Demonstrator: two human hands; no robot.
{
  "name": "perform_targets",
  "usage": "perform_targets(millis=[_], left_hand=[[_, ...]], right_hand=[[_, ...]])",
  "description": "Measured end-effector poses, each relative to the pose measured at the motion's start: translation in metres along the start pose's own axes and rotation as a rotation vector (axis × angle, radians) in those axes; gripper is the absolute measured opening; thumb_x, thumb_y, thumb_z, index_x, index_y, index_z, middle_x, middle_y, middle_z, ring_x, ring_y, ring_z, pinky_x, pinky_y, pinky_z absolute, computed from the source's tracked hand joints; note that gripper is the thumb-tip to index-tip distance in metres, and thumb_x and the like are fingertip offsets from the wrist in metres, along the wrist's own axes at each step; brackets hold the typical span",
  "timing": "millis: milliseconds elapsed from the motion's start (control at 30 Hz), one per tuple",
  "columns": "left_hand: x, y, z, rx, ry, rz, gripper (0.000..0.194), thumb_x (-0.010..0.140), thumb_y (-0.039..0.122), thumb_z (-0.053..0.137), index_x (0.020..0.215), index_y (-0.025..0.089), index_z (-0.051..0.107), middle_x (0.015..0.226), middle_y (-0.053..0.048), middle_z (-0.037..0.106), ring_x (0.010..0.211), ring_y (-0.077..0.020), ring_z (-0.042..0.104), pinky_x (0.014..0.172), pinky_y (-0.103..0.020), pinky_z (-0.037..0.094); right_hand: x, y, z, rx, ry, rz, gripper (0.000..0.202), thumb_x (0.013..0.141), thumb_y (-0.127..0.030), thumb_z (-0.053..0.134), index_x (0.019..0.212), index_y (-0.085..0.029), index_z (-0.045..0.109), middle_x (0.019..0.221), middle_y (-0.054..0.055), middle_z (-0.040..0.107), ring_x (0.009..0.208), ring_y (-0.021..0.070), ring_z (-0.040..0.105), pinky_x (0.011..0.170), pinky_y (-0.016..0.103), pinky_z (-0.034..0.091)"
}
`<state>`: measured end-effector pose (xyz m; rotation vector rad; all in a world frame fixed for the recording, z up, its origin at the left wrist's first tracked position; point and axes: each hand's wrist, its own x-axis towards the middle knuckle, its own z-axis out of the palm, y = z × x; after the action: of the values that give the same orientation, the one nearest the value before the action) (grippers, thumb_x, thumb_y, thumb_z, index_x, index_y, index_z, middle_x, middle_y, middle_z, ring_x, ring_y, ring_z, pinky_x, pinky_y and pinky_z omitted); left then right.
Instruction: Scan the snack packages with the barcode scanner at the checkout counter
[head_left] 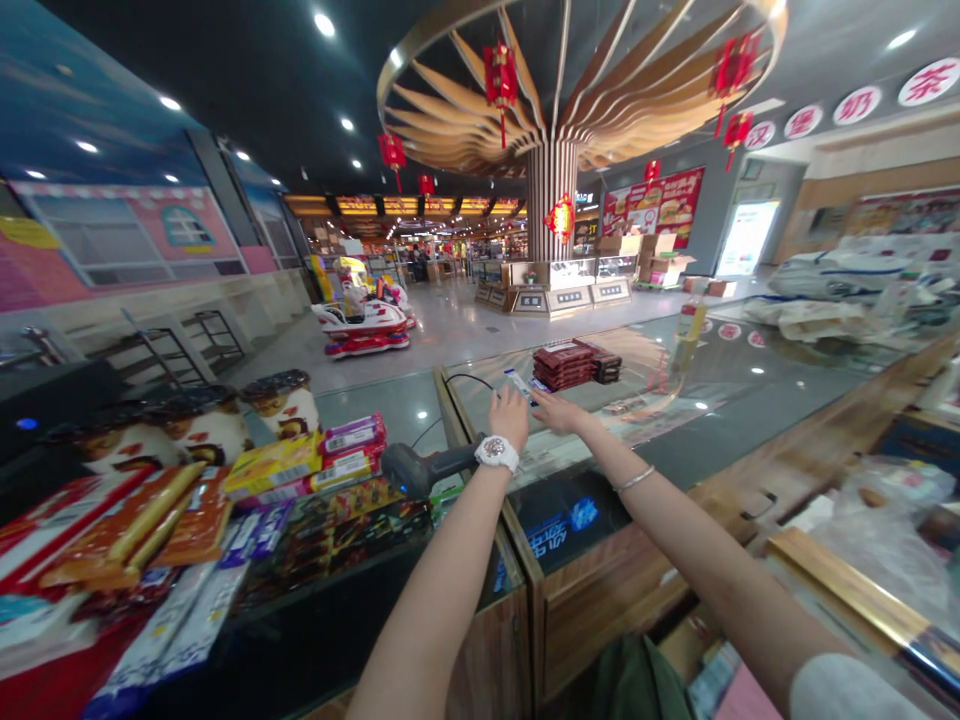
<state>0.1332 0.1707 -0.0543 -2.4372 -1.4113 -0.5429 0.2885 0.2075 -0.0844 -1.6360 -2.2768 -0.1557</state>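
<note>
A slim white-and-purple packet (517,380) sticks out beyond the fingers of my left hand (510,415), which is closed around its near end. My right hand (561,413) meets it from the right, fingertips pressed together at the packet's edge; the exact grip is blurred. Just beyond my hands, a stack of dark red packets (562,366) lies on the glass counter (480,410), with darker brown packets (607,368) against its right side. A black handheld scanner (427,468) rests left of my left wrist, partly behind it.
Snack packs (172,515), yellow boxes (274,465) and dark-lidded cups (279,402) crowd the counter's left side. A yellow-labelled bottle (688,335) stands farther right. White bags (832,290) are piled at the far right. A clear plastic bag (885,530) lies lower right.
</note>
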Motion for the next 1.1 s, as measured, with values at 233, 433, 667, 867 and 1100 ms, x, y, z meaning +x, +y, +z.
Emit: perform_targets(millis=[233,433,667,867,1100], left_hand=[[-0.014,0.001,-0.04,0.008,0.125,-0.039,0.039,0.096,0.027,0.044,0.129,0.013,0.058,0.143,-0.014,0.054,0.142,-0.0313,0.038,0.121,-0.055,0.022],[-0.05,-0.022,-0.077,0.074,0.222,0.017,0.038,0.097,0.029,0.041,0.128,0.017,0.06,0.141,-0.011,0.057,0.14,-0.0295,0.042,0.121,-0.057,0.021],[-0.104,-0.057,-0.113,0.166,0.221,-0.016,0.038,0.098,0.028,0.04,0.129,0.018,0.06,0.142,-0.009,0.057,0.139,-0.0279,0.043,0.122,-0.056,0.021],[-0.152,-0.1,-0.139,0.194,0.216,-0.112,0.037,0.097,0.027,0.041,0.127,0.019,0.06,0.14,-0.01,0.058,0.137,-0.0295,0.046,0.12,-0.059,0.022],[-0.207,-0.139,-0.158,0.27,0.171,-0.213,0.037,0.096,0.025,0.04,0.126,0.019,0.061,0.137,-0.011,0.06,0.135,-0.0297,0.047,0.121,-0.058,0.021]], right_hand=[[-0.003,-0.02,-0.024,0.064,0.049,0.032,0.053,0.098,-0.036,0.046,0.147,-0.016,0.043,0.153,0.013,0.042,0.138,0.0262,0.045,0.111,0.041,0.039],[-0.006,-0.056,-0.039,0.195,0.22,-0.121,0.054,0.094,-0.035,0.05,0.146,-0.018,0.046,0.152,0.014,0.044,0.138,0.0271,0.045,0.114,0.048,0.037],[-0.022,-0.12,-0.057,0.326,0.239,-0.326,0.058,0.094,-0.041,0.052,0.148,-0.022,0.042,0.155,0.012,0.04,0.141,0.0278,0.04,0.114,0.052,0.036],[-0.033,-0.175,-0.069,0.344,0.233,-0.433,0.058,0.092,-0.037,0.055,0.147,-0.02,0.043,0.153,0.011,0.043,0.139,0.0277,0.044,0.115,0.05,0.036],[-0.038,-0.234,-0.066,0.347,0.189,-0.503,0.062,0.089,-0.035,0.061,0.147,-0.021,0.043,0.153,0.011,0.044,0.139,0.0293,0.043,0.115,0.052,0.033]])
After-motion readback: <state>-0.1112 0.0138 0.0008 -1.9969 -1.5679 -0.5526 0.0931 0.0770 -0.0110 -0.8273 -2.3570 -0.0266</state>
